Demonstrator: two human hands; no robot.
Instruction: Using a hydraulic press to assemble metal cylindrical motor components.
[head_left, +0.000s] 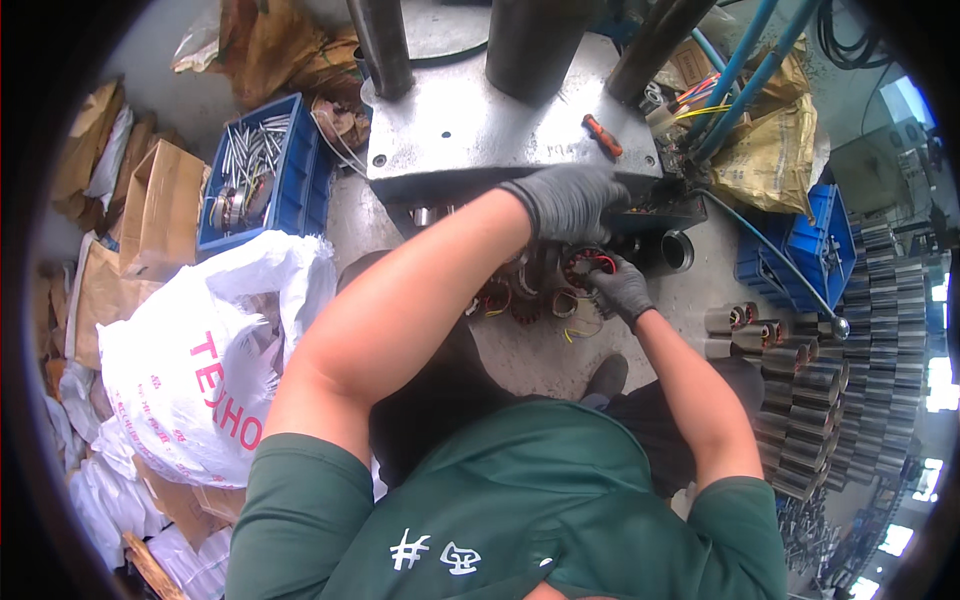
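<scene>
My right hand (625,290), in a grey glove, is closed on the edge of a motor stator (578,268), a dark ring with a loop of red wire. My left hand (575,203), gloved too, reaches across in front of the press's metal table (480,135). Its fingers point right, toward a dark tray (665,213), and are too blurred to show whether they hold anything. Below the hands, more wound stators (525,307) with red and yellow wires are on the floor. Right of my right hand lies a hollow metal cylinder (677,252).
A red-handled screwdriver (602,136) lies on the press table. Metal cylinders (815,385) are stacked at the right, near a blue crate (800,250). On the left are a blue crate (318,185) of metal rods, a white sack (190,350) and a cardboard box (165,215).
</scene>
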